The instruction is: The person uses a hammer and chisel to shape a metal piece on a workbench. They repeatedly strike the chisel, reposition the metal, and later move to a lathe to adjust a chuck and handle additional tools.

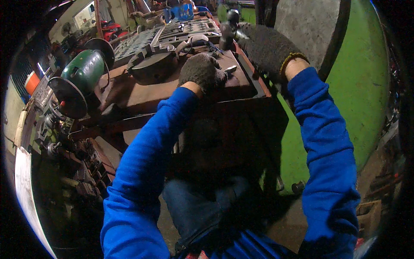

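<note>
"While the dark-knit-gloved right hand (271, 48) is gripping a dark metal hammer (229, 29), fingers closed round its handle, what's the gloved left hand (198, 71) doing?"

"Lying curled beside a small pale metal piece (231, 69); can't tell if it's gripping. Hammer's hovering by the reddish-brown bench's (138, 93) right edge, probably feeling head-heavy, rigid; handle's offering best hold."
</note>
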The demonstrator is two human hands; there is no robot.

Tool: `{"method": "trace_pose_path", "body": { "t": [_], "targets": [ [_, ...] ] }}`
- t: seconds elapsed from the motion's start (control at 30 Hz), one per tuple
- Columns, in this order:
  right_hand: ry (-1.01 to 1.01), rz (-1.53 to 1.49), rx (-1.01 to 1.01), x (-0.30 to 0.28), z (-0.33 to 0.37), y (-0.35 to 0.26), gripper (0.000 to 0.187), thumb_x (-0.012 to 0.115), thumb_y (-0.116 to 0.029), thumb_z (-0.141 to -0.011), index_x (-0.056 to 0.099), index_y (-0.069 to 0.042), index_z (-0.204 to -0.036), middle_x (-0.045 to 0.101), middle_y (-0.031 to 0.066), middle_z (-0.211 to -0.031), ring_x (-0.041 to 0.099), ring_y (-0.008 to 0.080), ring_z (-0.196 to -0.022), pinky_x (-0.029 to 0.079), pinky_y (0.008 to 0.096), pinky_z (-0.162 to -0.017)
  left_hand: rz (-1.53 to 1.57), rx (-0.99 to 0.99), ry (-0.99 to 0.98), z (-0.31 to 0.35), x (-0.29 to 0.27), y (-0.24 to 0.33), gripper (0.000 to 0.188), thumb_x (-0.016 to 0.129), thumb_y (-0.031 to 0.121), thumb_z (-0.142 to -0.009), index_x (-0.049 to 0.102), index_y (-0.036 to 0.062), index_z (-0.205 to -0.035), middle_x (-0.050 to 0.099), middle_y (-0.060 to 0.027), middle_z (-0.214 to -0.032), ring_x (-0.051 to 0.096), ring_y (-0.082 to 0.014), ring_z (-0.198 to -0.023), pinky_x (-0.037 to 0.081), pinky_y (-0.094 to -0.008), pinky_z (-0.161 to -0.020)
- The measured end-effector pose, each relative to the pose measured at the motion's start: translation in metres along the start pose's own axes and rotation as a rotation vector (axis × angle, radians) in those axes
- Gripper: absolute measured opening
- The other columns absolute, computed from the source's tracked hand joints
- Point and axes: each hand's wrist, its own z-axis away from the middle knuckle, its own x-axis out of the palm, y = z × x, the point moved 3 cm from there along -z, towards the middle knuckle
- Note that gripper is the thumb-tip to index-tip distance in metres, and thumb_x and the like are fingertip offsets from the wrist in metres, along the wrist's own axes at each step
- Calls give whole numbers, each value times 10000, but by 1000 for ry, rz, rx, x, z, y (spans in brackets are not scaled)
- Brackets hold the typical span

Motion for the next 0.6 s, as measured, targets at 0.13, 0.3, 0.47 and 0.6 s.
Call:
{"method": "trace_pose_path", "body": {
  "t": [0.13,0.3,0.47,0.6],
  "targets": [
    [-62,-194,142,2,0,-6,364,586,-288,-1100,742,-81,-1356,746,227,-1386,709,418,-1293,564,517,-1136,-42,60,-29,-4,2,-14,404,785,456,-895,874,104,-1073,812,-238,-1158,782,-444,-1102,616,-511,-1021],
    [-270,-121,32,17,5,-16,405,558,-293,-1105,712,-61,-1399,742,239,-1387,710,435,-1280,553,533,-1146,-82,-9,-64,-8,5,-12,386,733,404,-924,869,72,-1064,808,-246,-1157,782,-445,-1102,616,-523,-999],
    [-343,-67,83,12,0,-16,457,523,-304,-1127,666,-72,-1493,724,233,-1432,691,429,-1317,538,521,-1175,-90,25,-111,-6,1,-6,402,723,412,-926,867,55,-1042,804,-258,-1155,787,-438,-1094,616,-528,-988],
    [-361,-107,31,6,3,-21,455,519,-305,-1137,661,-77,-1504,726,226,-1435,692,428,-1318,535,523,-1181,-48,3,-72,-8,4,-8,398,735,422,-916,871,68,-1036,809,-250,-1154,791,-436,-1090,617,-524,-993]
  ]
}}
